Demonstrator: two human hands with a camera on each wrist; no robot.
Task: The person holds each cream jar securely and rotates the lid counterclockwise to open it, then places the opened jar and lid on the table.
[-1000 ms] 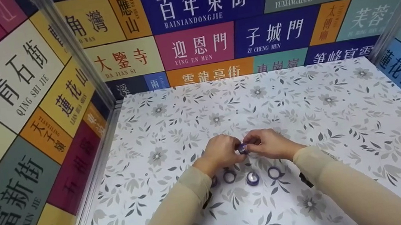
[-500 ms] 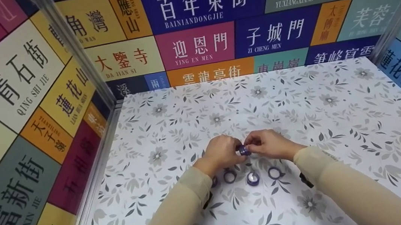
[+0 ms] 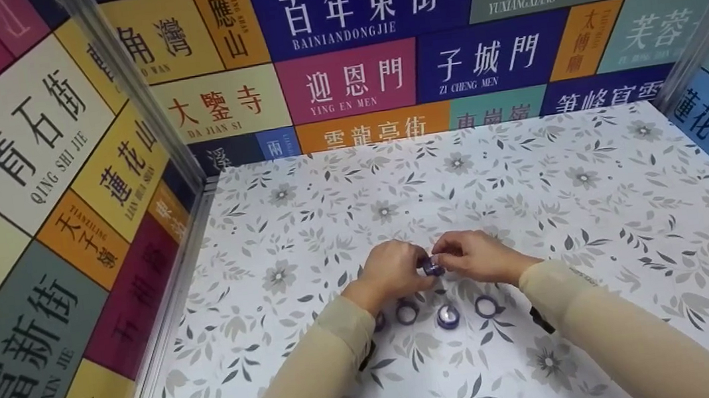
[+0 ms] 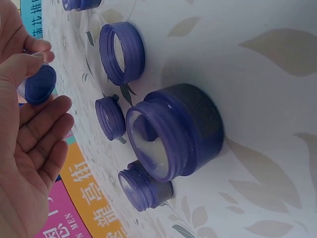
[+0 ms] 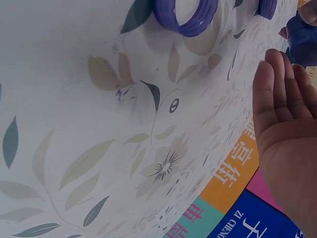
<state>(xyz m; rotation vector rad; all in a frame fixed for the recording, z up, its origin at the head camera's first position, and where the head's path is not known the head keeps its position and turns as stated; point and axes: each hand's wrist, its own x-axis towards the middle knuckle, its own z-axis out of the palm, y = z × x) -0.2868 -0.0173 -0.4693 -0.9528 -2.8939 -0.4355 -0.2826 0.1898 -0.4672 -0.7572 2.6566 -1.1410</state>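
Over the middle of the table, my left hand and my right hand meet at a small purple jar. The left thumb and fingers grip it; its round dark-blue end shows in the left wrist view. My right thumb and index finger pinch its other side, while the other right fingers look straighter in the right wrist view. Fingers hide part of the jar. Below the hands stand an uncovered jar of white cream, another jar and two ring-shaped purple lids.
The tabletop has a white cloth with grey flowers and leaves. Panels printed with street names wall it in at the back and sides. In the head view, my left forearm partly covers the leftmost jar.
My right fingers have shifted slightly around the jar, and more of it shows between the hands. The jars and lids on the table have not moved.
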